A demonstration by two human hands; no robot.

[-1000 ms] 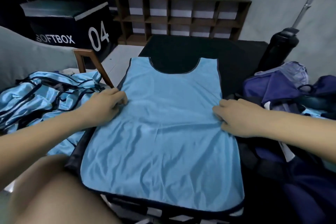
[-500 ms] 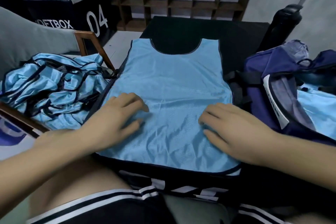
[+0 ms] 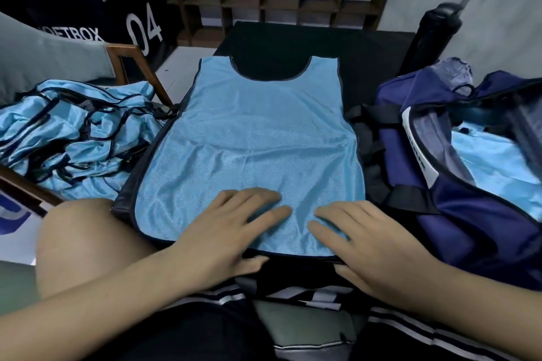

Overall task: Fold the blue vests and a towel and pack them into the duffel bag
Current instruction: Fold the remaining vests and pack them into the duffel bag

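The blue vest (image 3: 258, 141) lay flat on the black table (image 3: 293, 41), right in front of the person. Its long way ran straight away from them. The bottom edge was close to the body and the neck hole was at the far end.

Both hands were at the near end. The left hand (image 3: 225, 231) lay flat on the cloth, with its fingers straight and a little spread, pointing to the right. The right hand (image 3: 369, 246) lay flat too, with straight fingers pointing to the left. The fingertips of the two hands were near each other but not touching. The thumbs sat down by the bottom edge, and I could not tell if they were tucked under it. Neither hand pinched the cloth.

So the vest stretched away from both hands, and both were just as near to its bottom edge. I think the next fold would need that edge lifted and carried towards the neck hole.

The duffel bag (image 3: 457, 214) stood open just to the right of the vest, nearer the right hand, with some light blue cloth (image 3: 492, 161) inside. The pile of other vests (image 3: 73, 138) lay on the left, nearer the left hand
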